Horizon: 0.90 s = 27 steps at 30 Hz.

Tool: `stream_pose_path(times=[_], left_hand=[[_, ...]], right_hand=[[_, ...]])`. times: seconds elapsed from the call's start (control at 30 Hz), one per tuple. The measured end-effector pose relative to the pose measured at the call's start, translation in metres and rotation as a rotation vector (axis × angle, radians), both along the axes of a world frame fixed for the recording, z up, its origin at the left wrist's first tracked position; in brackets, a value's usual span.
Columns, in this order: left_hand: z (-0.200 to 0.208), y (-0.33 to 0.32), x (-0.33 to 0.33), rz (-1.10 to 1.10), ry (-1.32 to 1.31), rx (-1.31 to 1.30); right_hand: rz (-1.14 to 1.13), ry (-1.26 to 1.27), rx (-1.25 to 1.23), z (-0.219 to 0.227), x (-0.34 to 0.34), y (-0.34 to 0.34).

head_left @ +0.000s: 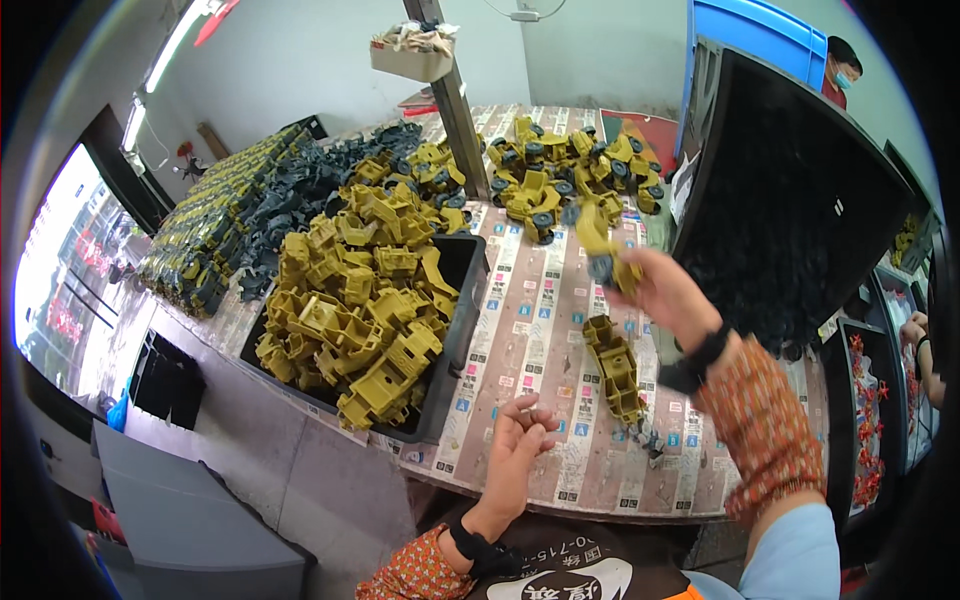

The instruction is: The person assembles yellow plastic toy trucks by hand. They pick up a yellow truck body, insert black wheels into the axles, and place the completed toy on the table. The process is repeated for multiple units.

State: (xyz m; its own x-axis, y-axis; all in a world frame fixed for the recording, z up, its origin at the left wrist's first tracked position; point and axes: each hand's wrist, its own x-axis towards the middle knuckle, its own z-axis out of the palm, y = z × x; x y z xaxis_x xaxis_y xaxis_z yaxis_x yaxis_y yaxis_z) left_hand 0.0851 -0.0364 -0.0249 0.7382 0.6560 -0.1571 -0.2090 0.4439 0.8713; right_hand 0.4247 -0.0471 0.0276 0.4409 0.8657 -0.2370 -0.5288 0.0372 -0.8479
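Note:
My right hand (672, 292) is raised over the table, its fingers closed on a yellow plastic toy vehicle part (597, 235) with dark wheels, slightly blurred. Below it on the table lies a yellow toy vehicle body (614, 370), with a few small grey pieces (648, 440) by its near end. My left hand (515, 455) hovers near the table's front edge, fingers loosely curled and apart, with nothing visible in them. To its left, a black bin (455, 345) is heaped with yellow toy vehicle bodies (350, 310).
Wheeled yellow toy parts (535, 185) lie at the table's far side, around a metal post (455, 110). Dark plastic parts (300, 190) are piled at the far left. A tilted black bin (790, 200) of dark pieces stands right; beyond it are a bin of red parts (865, 420) and another person's hand (915, 330).

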Motion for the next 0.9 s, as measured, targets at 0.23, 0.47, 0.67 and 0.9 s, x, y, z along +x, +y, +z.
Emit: stream_pose_path(times=[0.23,0.47,0.67,0.9], left_hand=[[0.009,-0.002,-0.013,-0.061,0.011,0.041],[-0.016,0.005,-0.009,-0.060,0.085,0.061],[-0.019,0.010,0.032,-0.153,0.115,-0.046],[-0.010,-0.010,0.067,-0.313,0.073,-0.174]], right_hand=[[-0.307,-0.410,0.111,0.097,0.056,0.131],[0.160,-1.176,-0.289,0.023,0.018,0.039],[0.151,-1.321,-0.612,-0.033,-0.060,-0.094],[-0.030,-1.398,-0.323,-0.049,-0.124,-0.127]])
